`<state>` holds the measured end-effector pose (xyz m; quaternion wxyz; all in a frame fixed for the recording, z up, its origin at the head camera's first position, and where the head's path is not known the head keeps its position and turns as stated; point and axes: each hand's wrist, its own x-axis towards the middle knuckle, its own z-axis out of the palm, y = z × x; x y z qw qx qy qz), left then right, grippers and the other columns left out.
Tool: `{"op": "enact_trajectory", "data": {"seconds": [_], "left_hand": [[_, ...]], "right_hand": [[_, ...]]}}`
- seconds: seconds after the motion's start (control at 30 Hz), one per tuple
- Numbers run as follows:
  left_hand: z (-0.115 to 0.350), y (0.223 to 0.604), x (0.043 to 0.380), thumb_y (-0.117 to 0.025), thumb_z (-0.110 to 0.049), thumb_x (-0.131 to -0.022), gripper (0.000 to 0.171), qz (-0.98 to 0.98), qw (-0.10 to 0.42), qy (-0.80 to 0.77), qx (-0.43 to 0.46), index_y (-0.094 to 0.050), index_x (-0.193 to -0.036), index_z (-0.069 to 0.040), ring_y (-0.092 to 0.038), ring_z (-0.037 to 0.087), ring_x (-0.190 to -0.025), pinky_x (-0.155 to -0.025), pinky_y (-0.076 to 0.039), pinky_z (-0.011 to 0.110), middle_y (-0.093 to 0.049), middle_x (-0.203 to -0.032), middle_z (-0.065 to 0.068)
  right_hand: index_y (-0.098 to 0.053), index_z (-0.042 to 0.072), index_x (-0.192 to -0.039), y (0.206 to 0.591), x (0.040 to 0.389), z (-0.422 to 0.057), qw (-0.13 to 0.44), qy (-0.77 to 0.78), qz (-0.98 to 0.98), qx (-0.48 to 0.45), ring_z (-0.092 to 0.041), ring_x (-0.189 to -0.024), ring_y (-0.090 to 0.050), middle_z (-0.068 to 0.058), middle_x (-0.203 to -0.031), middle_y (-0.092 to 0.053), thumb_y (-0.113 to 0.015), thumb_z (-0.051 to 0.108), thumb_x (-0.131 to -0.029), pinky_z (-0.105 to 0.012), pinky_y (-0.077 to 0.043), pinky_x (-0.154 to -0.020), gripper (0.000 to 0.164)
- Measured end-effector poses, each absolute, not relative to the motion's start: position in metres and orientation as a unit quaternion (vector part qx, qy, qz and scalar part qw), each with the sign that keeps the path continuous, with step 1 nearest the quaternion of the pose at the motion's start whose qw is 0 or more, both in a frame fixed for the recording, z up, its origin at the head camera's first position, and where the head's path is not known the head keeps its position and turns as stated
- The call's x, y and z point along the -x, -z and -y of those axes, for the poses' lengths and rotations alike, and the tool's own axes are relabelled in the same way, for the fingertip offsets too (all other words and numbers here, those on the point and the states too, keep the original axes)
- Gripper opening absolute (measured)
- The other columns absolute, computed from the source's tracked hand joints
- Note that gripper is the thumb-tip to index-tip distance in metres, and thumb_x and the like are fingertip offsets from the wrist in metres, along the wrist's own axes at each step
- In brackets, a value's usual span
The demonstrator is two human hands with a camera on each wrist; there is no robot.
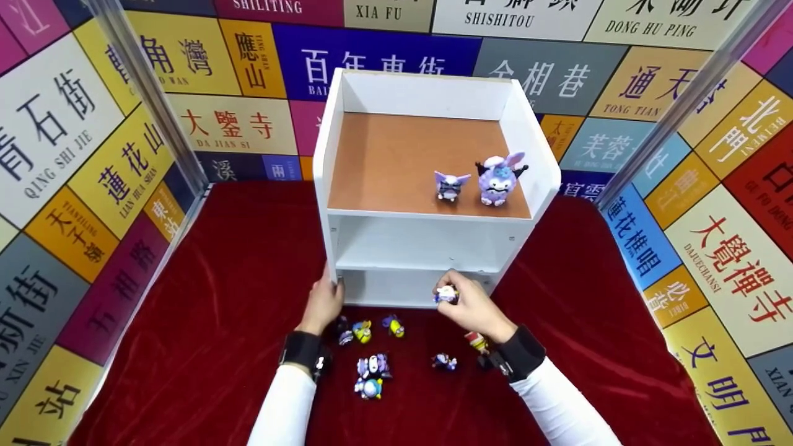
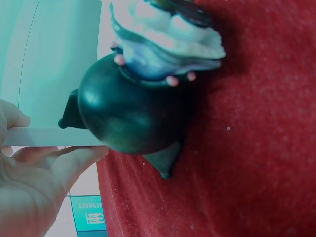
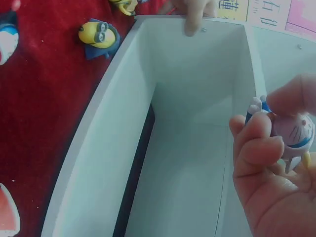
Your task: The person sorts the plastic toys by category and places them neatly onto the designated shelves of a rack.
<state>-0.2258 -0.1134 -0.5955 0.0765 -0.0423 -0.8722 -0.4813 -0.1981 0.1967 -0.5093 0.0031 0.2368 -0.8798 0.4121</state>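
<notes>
A white shelf unit (image 1: 427, 244) with a brown top stands on dark red cloth. My left hand (image 1: 323, 303) grips the front edge of its left side panel (image 2: 54, 137), thumb and fingers on opposite faces. In front of the lower compartment, my right hand (image 1: 474, 308) pinches a small figurine (image 3: 296, 133) with a pale, whiskered head and a blue band; fingers cover part of it. In the left wrist view, a figurine with a round black head (image 2: 133, 108) lies close to the left hand.
Two purple figurines, one smaller (image 1: 448, 186) and one fluffy (image 1: 495, 184), stand on the shelf's top. On the cloth lie yellow Minion figurines (image 1: 362, 332), a purple-and-black figurine (image 1: 373, 367), a blue-and-white one (image 1: 370, 388) and a red-and-yellow one (image 1: 477, 341). Sign-covered walls (image 1: 235, 130) surround the cloth.
</notes>
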Motion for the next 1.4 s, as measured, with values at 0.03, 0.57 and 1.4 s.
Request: {"op": "enact_trajectory", "data": {"seconds": [0.03,0.57,1.4], "left_hand": [[0.113,0.596,0.226,-0.048,-0.003,-0.100,0.059,0.873,0.078,0.480,0.042,-0.028,-0.156,-0.006,-0.056,0.021,-0.050,-0.046,-0.053,0.033,-0.068,-0.110,0.034],[0.112,0.596,0.224,-0.051,-0.007,-0.099,0.054,0.882,0.098,0.461,0.029,-0.036,-0.151,-0.005,-0.067,0.038,-0.070,-0.063,-0.057,0.052,-0.070,-0.097,0.031],[0.113,0.595,0.225,-0.049,-0.005,-0.101,0.058,0.877,0.083,0.472,0.032,-0.030,-0.155,-0.007,-0.054,0.020,-0.050,-0.045,-0.050,0.033,-0.069,-0.085,0.026]], "right_hand": [[-0.059,0.010,-0.094,0.510,0.198,-0.197,0.004,-0.408,0.881,-0.238,-0.009,-0.070,-0.053,-0.002,-0.085,-0.066,-0.065,0.000,-0.077,-0.018,-0.043,-0.061,0.020],[-0.060,0.002,-0.109,0.548,0.191,-0.203,-0.114,-0.286,0.918,-0.250,-0.013,-0.074,-0.057,-0.005,-0.089,-0.065,-0.070,0.007,-0.083,-0.029,-0.052,-0.065,0.028],[-0.066,-0.001,-0.099,0.576,0.182,-0.201,-0.134,-0.186,0.942,-0.246,-0.033,-0.083,-0.066,-0.015,-0.088,-0.069,-0.074,0.009,-0.082,-0.048,-0.055,-0.074,0.021]]}}
